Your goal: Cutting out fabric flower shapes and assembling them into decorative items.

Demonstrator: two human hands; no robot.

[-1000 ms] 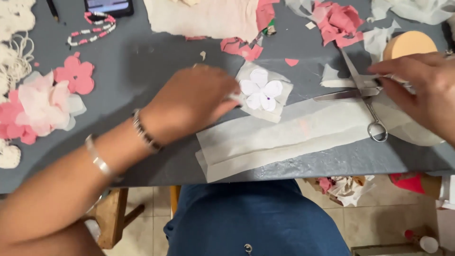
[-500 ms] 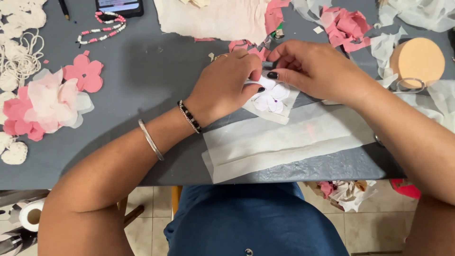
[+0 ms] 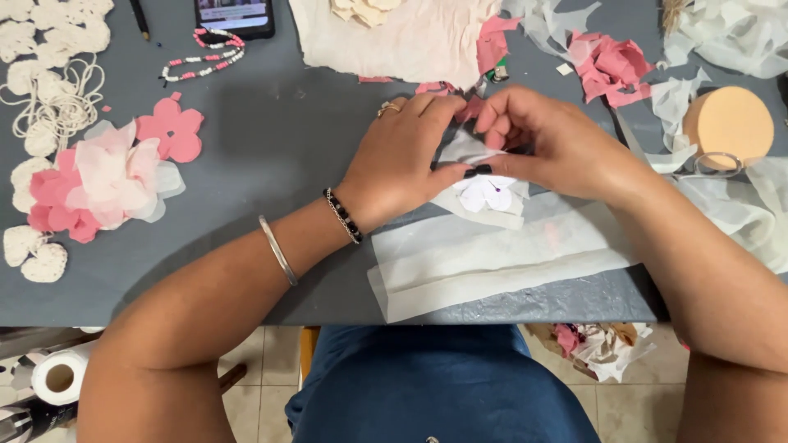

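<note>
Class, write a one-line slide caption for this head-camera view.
Both hands, left hand and right hand, pinch a white fabric flower over a grey table.

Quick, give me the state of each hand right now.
Left hand: closed, fingers pinching the white fabric flower.
Right hand: closed, fingertips pinching the same flower from the other side, above the folded white fabric strip.

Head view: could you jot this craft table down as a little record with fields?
Surface: grey table
Left hand: pinching the white flower
Right hand: pinching the same flower from the other side
Under the flower: folded white fabric strip
Far left: pink and white flower pile
Far right: round orange sponge
Top: bead string
</note>
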